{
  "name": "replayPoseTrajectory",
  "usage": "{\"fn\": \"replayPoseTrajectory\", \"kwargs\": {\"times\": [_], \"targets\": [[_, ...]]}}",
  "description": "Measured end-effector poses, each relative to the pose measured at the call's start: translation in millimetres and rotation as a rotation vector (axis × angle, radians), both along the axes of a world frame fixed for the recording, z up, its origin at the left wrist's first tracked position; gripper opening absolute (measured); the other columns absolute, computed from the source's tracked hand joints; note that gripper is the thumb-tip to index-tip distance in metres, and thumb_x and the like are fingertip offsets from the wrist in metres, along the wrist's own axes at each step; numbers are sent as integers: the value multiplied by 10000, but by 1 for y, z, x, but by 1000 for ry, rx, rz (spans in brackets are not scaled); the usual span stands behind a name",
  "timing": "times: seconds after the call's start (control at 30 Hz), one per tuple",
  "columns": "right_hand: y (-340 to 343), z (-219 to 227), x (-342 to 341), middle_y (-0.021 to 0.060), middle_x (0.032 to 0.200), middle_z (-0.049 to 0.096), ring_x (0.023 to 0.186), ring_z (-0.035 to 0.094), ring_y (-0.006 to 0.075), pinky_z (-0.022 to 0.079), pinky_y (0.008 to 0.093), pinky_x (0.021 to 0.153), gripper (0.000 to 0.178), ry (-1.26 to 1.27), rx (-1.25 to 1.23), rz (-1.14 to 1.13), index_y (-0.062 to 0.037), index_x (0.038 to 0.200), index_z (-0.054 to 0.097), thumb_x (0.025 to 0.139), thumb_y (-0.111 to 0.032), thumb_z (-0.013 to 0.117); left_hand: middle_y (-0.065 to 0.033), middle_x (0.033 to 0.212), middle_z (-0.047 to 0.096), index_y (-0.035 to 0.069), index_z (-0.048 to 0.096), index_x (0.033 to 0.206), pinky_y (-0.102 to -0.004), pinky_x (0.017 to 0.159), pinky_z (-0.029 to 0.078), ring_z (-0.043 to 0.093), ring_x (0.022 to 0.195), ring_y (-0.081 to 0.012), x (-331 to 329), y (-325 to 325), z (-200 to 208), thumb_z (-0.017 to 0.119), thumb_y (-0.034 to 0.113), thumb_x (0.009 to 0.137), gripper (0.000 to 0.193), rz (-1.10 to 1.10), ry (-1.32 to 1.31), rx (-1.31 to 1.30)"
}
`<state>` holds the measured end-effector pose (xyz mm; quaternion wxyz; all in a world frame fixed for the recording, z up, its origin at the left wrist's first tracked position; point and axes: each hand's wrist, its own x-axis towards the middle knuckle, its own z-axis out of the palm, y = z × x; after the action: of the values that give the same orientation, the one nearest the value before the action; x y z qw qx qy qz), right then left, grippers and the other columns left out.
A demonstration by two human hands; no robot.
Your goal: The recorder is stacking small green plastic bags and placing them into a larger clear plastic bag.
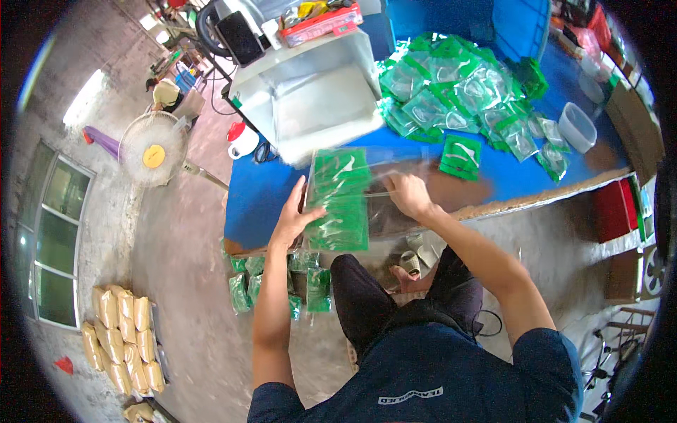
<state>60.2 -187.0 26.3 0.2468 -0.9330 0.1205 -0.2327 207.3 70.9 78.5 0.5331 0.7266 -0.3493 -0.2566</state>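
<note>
Over the front edge of the blue table, a transparent plastic bag (341, 201) with flat green packets showing through it lies between my hands. My left hand (290, 217) grips the bag's left side, its thumb across the front and its fingers along the edge. At the bag's right part, my right hand (410, 195) is closed with the fingers bent, pinching the transparent film. A single green packet (460, 157) rests on the table to the right of my right hand. Motion slightly smears the bag, so its opening is hard to make out.
A heap of green-and-clear packets (458, 88) covers the table's back, before a blue crate (518, 32). A white box (303, 99) stands left of it, and a plastic tub (577, 127) at right. Below the table's left edge are bagged green packets (319, 289); a fan (152, 149) stands left.
</note>
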Motion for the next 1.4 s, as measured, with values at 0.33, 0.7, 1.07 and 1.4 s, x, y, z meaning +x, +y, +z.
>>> {"fn": "replayPoseTrajectory", "kwargs": {"times": [0.33, 0.7, 1.07, 1.4], "targets": [[28, 6, 28, 231, 813, 656, 796, 651, 397, 538, 450, 712, 235, -34, 560, -79, -24, 827, 653, 875, -248, 602, -155, 1494, 375, -21, 230, 1502, -307, 1099, 324, 394, 1338, -205, 3, -22, -12, 784, 41, 772, 919, 9, -71, -54], [-39, 44, -87, 28, 841, 664, 669, 589, 93, 501, 279, 611, 317, 332, 1098, 346, 4, 1209, 606, 994, -217, 534, -212, 1575, 176, 146, 306, 1504, -559, 1153, 175, 205, 1433, -423, -6, -52, -6, 526, 300, 946, 619, 60, -956, 517], [91, 213, -191, 120, 984, 671, 687, 622, 181, 479, 252, 482, 246, -1006, 454, 927, 10, 1078, 715, 879, -86, 605, -133, 1602, 153, 159, 238, 1532, -545, 1172, 87, 141, 1467, -354, -40, -75, -15, 543, 581, 887, 829, -172, -1025, 545], [18, 207, -197, 111, 930, 677, 767, 643, 176, 525, 282, 694, 201, -622, 636, 420, 24, 1027, 664, 975, -94, 509, -140, 1579, 214, 148, 254, 1525, -521, 1172, 130, 178, 1454, -361, -32, -20, 17, 686, 462, 802, 899, -334, -912, 560]]}}
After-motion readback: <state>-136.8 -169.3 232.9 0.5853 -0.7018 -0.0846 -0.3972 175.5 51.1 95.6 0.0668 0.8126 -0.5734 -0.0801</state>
